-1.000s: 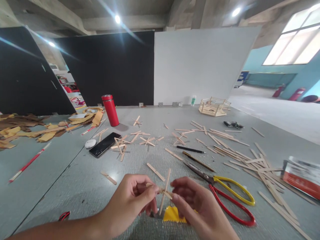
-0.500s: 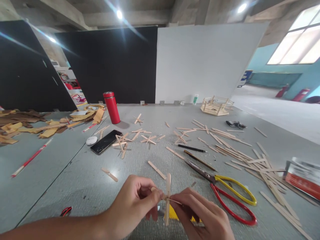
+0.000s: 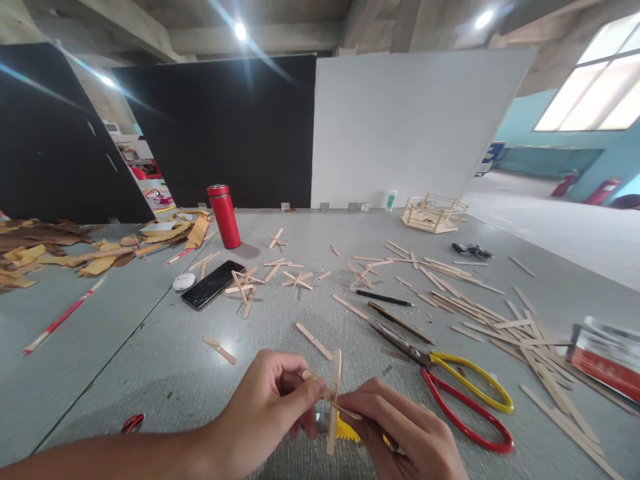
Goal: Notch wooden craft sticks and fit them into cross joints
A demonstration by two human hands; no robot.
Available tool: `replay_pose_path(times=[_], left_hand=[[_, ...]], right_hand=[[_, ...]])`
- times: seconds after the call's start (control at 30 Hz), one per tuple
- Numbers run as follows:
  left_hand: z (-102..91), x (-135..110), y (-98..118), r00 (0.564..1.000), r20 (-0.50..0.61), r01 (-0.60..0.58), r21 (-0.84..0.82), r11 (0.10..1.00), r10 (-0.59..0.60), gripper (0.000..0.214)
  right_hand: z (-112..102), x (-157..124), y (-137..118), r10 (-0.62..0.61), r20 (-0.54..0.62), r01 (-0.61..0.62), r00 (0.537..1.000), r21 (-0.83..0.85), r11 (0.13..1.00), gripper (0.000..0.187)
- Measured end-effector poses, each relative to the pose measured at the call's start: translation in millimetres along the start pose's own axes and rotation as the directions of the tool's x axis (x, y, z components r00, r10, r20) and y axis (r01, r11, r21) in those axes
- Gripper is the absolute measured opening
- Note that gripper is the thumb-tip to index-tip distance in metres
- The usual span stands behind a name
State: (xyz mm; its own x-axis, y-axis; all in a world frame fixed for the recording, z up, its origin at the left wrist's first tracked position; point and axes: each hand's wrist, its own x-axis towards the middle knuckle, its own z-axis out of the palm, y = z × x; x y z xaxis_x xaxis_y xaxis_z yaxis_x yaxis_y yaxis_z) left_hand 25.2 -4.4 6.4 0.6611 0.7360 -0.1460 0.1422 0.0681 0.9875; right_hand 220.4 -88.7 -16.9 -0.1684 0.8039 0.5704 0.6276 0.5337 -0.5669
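Between my two hands is a small cross of wooden craft sticks (image 3: pixel 337 370), one stick upright and another running across it. My left hand (image 3: pixel 280 400) pinches the left end of the crossing stick between thumb and forefinger. On the other side, my right hand (image 3: pixel 400 420) grips the right end, its fingertips close to the joint. Beneath the hands lies a yellow tool with a toothed edge (image 3: pixel 347 430), mostly covered. A loose craft stick (image 3: pixel 314 341) rests on the table just beyond my hands.
Scissors (image 3: pixel 425 360) with red and yellow handles lie to the right, near two pens (image 3: pixel 384 297) and scattered sticks (image 3: pixel 480 307). Farther back are several star-shaped stick pieces (image 3: pixel 297 279), a phone (image 3: pixel 213 283), a red flask (image 3: pixel 225 217) and a stick frame (image 3: pixel 434 213).
The crossing stick's right end has tilted downward, and my right fingers have shifted slightly around it. The upright stick leans a little more. My left hand stays nearly still.
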Motion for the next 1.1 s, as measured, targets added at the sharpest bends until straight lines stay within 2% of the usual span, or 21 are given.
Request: replay_pose_path(times=[0.2,0.33,0.43,0.67,0.9,1.1], left_hand=[[-0.8,1.7,-1.5,1.000,-0.009,0.019,0.008,1.000,-0.019,0.043],[-1.5,3.0,-1.6,1.000,0.022,0.019,0.015,1.000,-0.020,0.042],[-1.8,3.2,-1.0,0.998,0.059,0.030,0.034,0.999,-0.032,0.038],[-1.6,2.2,-0.2,0.995,0.091,0.034,0.070,0.997,-0.040,0.042],[-2.5,2.1,0.6,0.997,0.065,0.026,0.074,0.997,-0.031,0.040],[-2.1,1.2,-0.9,0.999,0.041,0.023,0.062,0.998,-0.025,0.038]], right_hand=[[-7.2,6.8,-0.4,-0.032,0.037,0.029,0.999,0.067,0.997,0.025],[-8.2,8.7,-0.4,0.049,0.088,-0.062,0.995,0.151,0.986,0.027],[-5.6,10.3,-0.5,0.070,0.077,-0.084,0.995,0.198,0.977,0.026],[-2.9,10.4,-0.4,0.019,0.052,-0.029,0.998,0.200,0.979,0.022],[-0.2,7.9,-3.5,0.128,0.086,-0.139,0.988,0.142,0.980,0.020],[-0.1,4.0,-3.8,0.113,-0.004,-0.113,0.994,0.038,0.993,0.018]])
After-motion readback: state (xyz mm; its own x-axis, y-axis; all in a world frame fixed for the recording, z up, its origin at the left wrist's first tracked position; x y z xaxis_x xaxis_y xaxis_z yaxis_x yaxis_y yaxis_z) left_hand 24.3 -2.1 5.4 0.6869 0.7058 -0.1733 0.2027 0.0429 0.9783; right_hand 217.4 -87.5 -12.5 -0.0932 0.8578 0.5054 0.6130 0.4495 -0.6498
